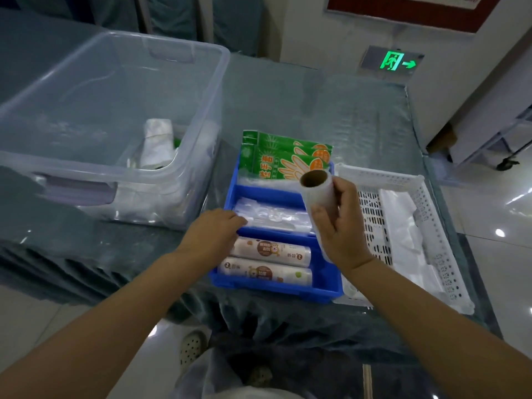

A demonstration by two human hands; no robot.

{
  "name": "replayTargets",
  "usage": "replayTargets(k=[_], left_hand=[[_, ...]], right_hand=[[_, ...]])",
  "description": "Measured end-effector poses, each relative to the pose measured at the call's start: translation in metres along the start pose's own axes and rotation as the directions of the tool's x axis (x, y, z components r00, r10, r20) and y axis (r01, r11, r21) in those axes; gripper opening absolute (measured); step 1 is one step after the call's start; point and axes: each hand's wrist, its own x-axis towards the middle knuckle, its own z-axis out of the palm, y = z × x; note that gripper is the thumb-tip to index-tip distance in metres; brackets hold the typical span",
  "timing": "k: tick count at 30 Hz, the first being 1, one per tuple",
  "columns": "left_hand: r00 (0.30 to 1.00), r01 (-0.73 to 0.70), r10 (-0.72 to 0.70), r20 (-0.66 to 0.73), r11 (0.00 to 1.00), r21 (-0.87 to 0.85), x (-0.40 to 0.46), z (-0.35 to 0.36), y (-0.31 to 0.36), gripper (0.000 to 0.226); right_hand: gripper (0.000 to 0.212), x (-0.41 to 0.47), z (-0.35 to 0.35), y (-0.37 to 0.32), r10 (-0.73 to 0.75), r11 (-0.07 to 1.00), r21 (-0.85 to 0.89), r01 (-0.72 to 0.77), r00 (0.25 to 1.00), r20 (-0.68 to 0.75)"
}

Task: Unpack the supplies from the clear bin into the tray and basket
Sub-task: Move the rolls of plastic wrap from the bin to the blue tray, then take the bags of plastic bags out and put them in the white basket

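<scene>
My right hand [341, 226] grips a white roll of film on a cardboard core [318, 191], held tilted above the blue tray [276, 286]. My left hand [211, 236] rests palm down on the tray's left edge, its fingers touching the clear packet [273, 217] in the middle compartment. The far compartment holds green glove packs [283, 159]; the near one holds two labelled rolls [267, 263]. The clear bin [109, 125] stands at the left with white items [157, 145] still inside. The white basket [408, 231] at the right holds white bags.
Everything stands on a table under a blue-grey cloth with clear plastic sheeting [331, 110]. The table's right edge runs just beyond the basket. A green exit sign [394, 60] hangs on the far wall. My shoe [193, 347] shows on the tiled floor below.
</scene>
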Motion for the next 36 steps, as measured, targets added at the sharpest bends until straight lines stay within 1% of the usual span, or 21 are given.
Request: replayTargets(k=[2, 3, 5, 7, 8, 10, 12, 17, 19, 20, 22, 23, 25, 26, 27, 29, 30, 31, 33, 34, 36], left_hand=[[0.989, 0.016, -0.016, -0.147, 1.0, -0.002, -0.011, -0.024, -0.008, 0.027], [0.978, 0.01, -0.007, -0.209, 1.0, 0.013, -0.016, -0.034, -0.012, 0.024], [0.949, -0.014, 0.037, -0.313, 0.997, 0.077, -0.028, -0.051, -0.018, 0.018], [0.927, -0.023, 0.061, -0.369, 0.994, 0.106, -0.036, -0.069, -0.017, 0.023], [0.915, -0.024, 0.063, -0.398, 0.994, 0.102, -0.04, -0.078, -0.017, 0.028], [0.892, -0.009, 0.044, -0.45, 0.997, 0.079, -0.047, -0.092, -0.019, 0.031], [0.868, 0.021, 0.011, -0.497, 0.998, 0.059, -0.052, -0.1, -0.025, 0.03], [0.823, 0.099, -0.119, -0.556, 0.993, -0.067, -0.052, -0.114, -0.046, 0.017], [0.807, 0.121, -0.156, -0.569, 0.988, -0.099, -0.047, -0.122, -0.056, 0.015], [0.8, 0.128, -0.167, -0.576, 0.986, -0.108, -0.044, -0.126, -0.064, 0.015], [0.792, 0.139, -0.183, -0.583, 0.983, -0.12, -0.037, -0.133, -0.082, 0.017], [0.788, 0.145, -0.195, -0.584, 0.981, -0.132, -0.035, -0.137, -0.093, 0.018], [0.775, 0.162, -0.228, -0.59, 0.973, -0.163, -0.031, -0.145, -0.117, 0.019], [0.765, 0.17, -0.244, -0.596, 0.969, -0.178, -0.029, -0.149, -0.132, 0.018], [0.758, 0.178, -0.26, -0.598, 0.965, -0.194, -0.027, -0.154, -0.147, 0.016], [0.761, 0.18, -0.281, -0.584, 0.957, -0.226, -0.021, -0.164, -0.181, 0.012], [0.772, 0.168, -0.27, -0.575, 0.96, -0.225, -0.019, -0.169, -0.198, 0.011], [0.787, 0.15, -0.247, -0.565, 0.966, -0.213, -0.016, -0.173, -0.215, 0.01], [0.817, 0.132, -0.204, -0.539, 0.977, -0.17, -0.01, -0.18, -0.244, 0.01], [0.831, 0.134, -0.192, -0.522, 0.98, -0.147, -0.008, -0.183, -0.258, 0.01], [0.862, 0.12, -0.151, -0.484, 0.988, -0.096, -0.003, -0.187, -0.286, 0.014]], right_hand=[[0.045, 0.001, 0.013, -0.001, -0.059, 0.989, -0.123, 0.085, 0.978, 0.202], [0.045, 0.0, 0.022, -0.002, -0.093, 0.966, -0.2, 0.163, 0.944, 0.318], [0.047, -0.001, 0.044, -0.003, -0.141, 0.87, -0.337, 0.36, 0.836, 0.53], [0.051, -0.002, 0.068, -0.008, -0.069, 0.774, -0.405, 0.488, 0.7, 0.711], [0.053, -0.002, 0.078, -0.01, -0.014, 0.734, -0.426, 0.529, 0.639, 0.769], [0.052, -0.003, 0.093, -0.012, 0.044, 0.697, -0.443, 0.564, 0.582, 0.812], [0.05, -0.005, 0.1, -0.01, 0.067, 0.699, -0.45, 0.555, 0.576, 0.815], [0.061, -0.002, 0.105, -0.008, 0.123, 0.692, -0.461, 0.555, 0.539, 0.833], [0.059, 0.001, 0.105, -0.01, 0.136, 0.687, -0.46, 0.562, 0.522, 0.842], [0.056, 0.002, 0.106, -0.008, 0.104, 0.683, -0.442, 0.582, 0.521, 0.847], [0.053, 0.007, 0.106, -0.01, 0.009, 0.681, -0.402, 0.612, 0.543, 0.84], [0.053, 0.013, 0.107, -0.013, 0.01, 0.671, -0.417, 0.613, 0.555, 0.832], [0.046, 0.033, 0.108, -0.022, 0.059, 0.66, -0.498, 0.562, 0.622, 0.781], [0.045, 0.046, 0.11, -0.029, 0.071, 0.657, -0.543, 0.523, 0.674, 0.735], [0.045, 0.061, 0.113, -0.04, 0.025, 0.661, -0.57, 0.489, 0.744, 0.667], [0.045, 0.087, 0.12, -0.057, -0.145, 0.676, -0.595, 0.435, 0.87, 0.471], [0.042, 0.101, 0.125, -0.065, -0.213, 0.714, -0.581, 0.39, 0.912, 0.35], [0.039, 0.115, 0.131, -0.073, -0.222, 0.762, -0.558, 0.329, 0.942, 0.253], [0.035, 0.147, 0.15, -0.094, -0.193, 0.807, -0.544, 0.229, 0.973, 0.122], [0.033, 0.163, 0.163, -0.105, -0.202, 0.815, -0.541, 0.21, 0.977, 0.075], [0.027, 0.193, 0.192, -0.127, -0.199, 0.822, -0.533, 0.198, 0.978, 0.058]])
